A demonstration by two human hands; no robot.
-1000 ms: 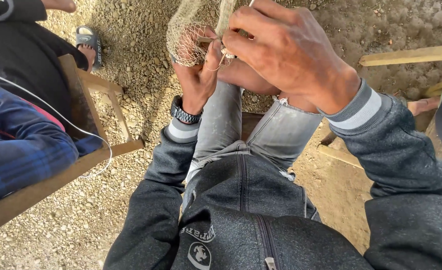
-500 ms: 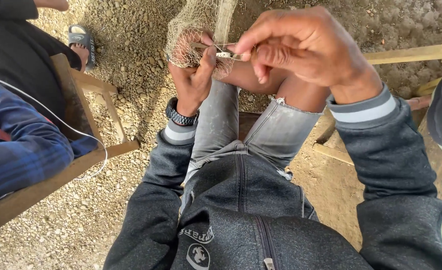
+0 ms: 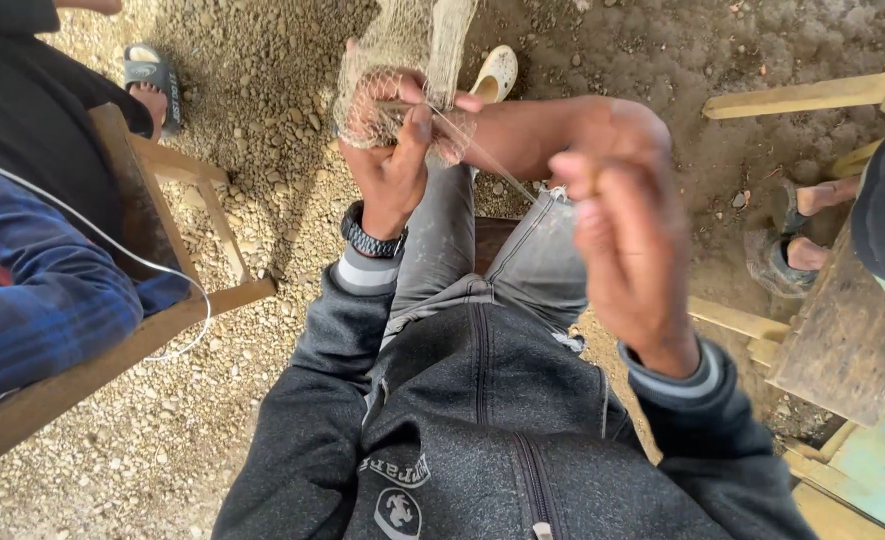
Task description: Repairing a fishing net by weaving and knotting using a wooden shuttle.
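Seated person, head view. Left hand clamped on bunched net, far centre above knees. Right hand nearer, right of net, fingers pinched on taut twine running to mesh. Risk: too hard a pull could snap twine or slip mesh from grip. Net: pale tan, fine mesh, gathered, hanging from above frame. Gravel ground below.
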